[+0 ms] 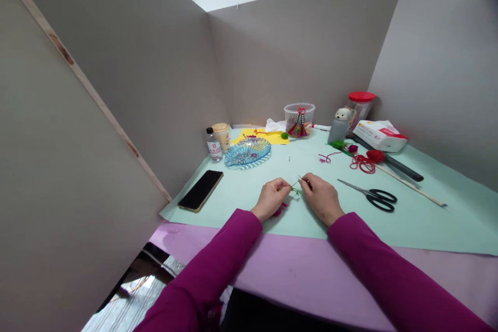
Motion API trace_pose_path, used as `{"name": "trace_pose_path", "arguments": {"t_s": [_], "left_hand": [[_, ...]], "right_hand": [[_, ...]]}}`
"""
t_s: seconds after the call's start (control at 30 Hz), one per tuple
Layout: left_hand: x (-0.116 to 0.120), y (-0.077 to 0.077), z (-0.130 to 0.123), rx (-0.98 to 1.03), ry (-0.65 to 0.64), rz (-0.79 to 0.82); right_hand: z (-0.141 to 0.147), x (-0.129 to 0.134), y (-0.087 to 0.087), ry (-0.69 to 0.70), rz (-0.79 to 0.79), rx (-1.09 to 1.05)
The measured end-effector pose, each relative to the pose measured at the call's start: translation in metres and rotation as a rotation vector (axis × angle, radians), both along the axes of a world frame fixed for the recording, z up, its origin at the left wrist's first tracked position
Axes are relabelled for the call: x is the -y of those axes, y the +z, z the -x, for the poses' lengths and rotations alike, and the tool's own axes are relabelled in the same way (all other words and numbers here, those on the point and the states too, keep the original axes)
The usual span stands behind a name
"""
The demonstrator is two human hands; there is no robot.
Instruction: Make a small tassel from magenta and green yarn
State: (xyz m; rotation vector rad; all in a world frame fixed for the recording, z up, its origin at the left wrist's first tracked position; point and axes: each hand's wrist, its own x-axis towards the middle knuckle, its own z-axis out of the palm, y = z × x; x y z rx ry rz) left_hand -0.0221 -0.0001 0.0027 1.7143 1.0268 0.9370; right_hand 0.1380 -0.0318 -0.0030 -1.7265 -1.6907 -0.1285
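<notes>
My left hand (275,198) and my right hand (321,198) meet near the middle of the pale green mat (249,207). Between their fingertips runs a thin green cord (295,187), pinched by both hands. A small dark tip (307,181), perhaps a needle or a bead, shows at my right fingers. Just below my left hand lies a magenta yarn tuft (280,210). To the right of my right hand rest black-handled scissors (369,196), and a tangle of red thread (362,164) lies beyond them.
A black phone (201,190) and a blue glass dish (247,152) lie at the left. A clear tub holding a tassel (299,120), a red-lidded jar (360,106) and a tissue packet (379,136) stand behind. Grey board walls (148,78) enclose the mat.
</notes>
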Motion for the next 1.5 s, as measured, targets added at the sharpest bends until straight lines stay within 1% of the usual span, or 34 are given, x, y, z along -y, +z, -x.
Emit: {"name": "trace_pose_path", "arguments": {"t_s": [0.13,0.27,0.37,0.43,0.47,0.53,0.6,0.7,0.77,0.83,0.93,1.1,1.5], "left_hand": [[0.000,0.000,-0.001,0.027,0.005,0.031],[0.002,0.003,0.000,0.038,-0.006,0.054],[0.002,0.004,0.000,0.038,-0.013,0.054],[0.001,0.003,0.001,0.043,0.001,0.062],[0.001,0.002,0.000,0.051,0.014,0.069],[-0.001,-0.001,0.000,0.076,0.046,0.087],[-0.003,-0.003,-0.001,0.099,0.076,0.097],[-0.004,-0.004,-0.002,0.125,0.099,0.101],[-0.003,-0.003,-0.002,0.143,0.108,0.104],[-0.003,-0.002,-0.003,0.163,0.116,0.102],[-0.002,-0.001,-0.003,0.178,0.132,0.098],[-0.003,-0.002,-0.004,0.180,0.137,0.099],[-0.004,-0.003,-0.003,0.166,0.117,0.109]], "right_hand": [[-0.002,0.000,0.003,0.006,0.045,0.033],[-0.005,-0.002,0.003,0.025,0.079,-0.050],[-0.010,-0.003,0.004,-0.040,0.039,-0.064],[-0.014,-0.004,0.006,-0.079,-0.003,-0.058],[-0.016,-0.004,0.007,-0.083,-0.018,-0.090],[-0.015,-0.003,0.009,-0.056,-0.026,-0.232],[-0.011,0.000,0.012,0.013,-0.010,-0.389],[-0.001,0.006,0.015,0.119,0.006,-0.492],[0.006,0.010,0.015,0.154,-0.014,-0.465],[0.010,0.012,0.014,0.196,-0.023,-0.389],[0.014,0.012,0.010,0.252,0.006,-0.259],[0.014,0.011,0.005,0.254,0.025,-0.160],[0.014,0.010,0.004,0.234,0.037,-0.100]]}}
